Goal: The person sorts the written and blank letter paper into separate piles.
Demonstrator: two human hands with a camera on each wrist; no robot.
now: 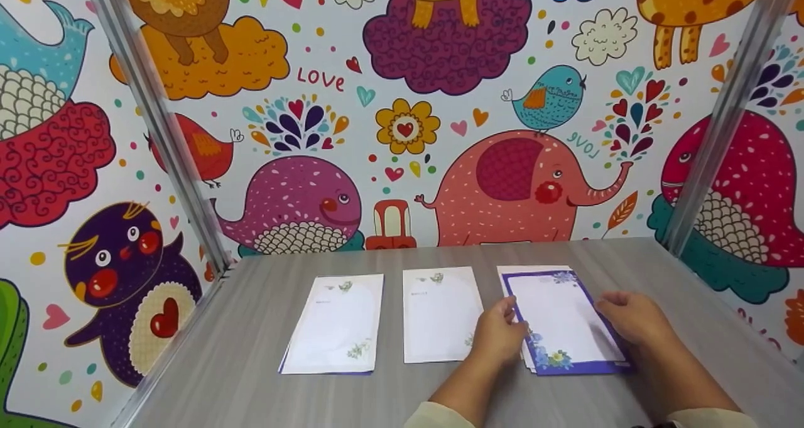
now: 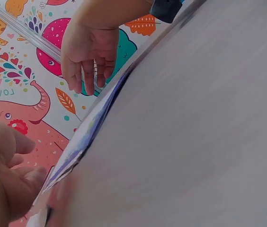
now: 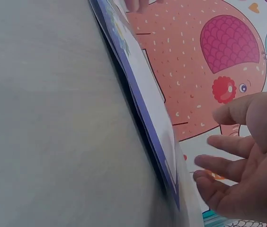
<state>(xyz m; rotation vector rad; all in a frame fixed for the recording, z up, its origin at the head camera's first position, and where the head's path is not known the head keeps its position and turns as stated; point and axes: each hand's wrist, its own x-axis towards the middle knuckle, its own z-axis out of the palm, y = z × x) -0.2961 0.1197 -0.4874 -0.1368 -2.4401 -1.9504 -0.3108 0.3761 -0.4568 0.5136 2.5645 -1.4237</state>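
Note:
On the right of the table lies a stack of paper sheets, the top one a purple-bordered sheet (image 1: 565,321) with blue flowers at its corners. My left hand (image 1: 499,334) is at the stack's left edge, fingers loosely bent; in the left wrist view that hand (image 2: 5,175) has a gap between thumb and fingers. Along the right edge is my right hand (image 1: 637,318). The right wrist view has this hand (image 3: 252,161) with its fingers spread beside the sheet's purple edge (image 3: 147,118). Paler sheets stick out under the top one at the left.
Left of the stack lie two more piles: a middle white sheet (image 1: 440,315) and a left white sheet (image 1: 336,324) with purple showing beneath it. Behind the grey table (image 1: 213,365) stands a cartoon-printed wall (image 1: 402,183), with metal posts (image 1: 722,120) at its corners.

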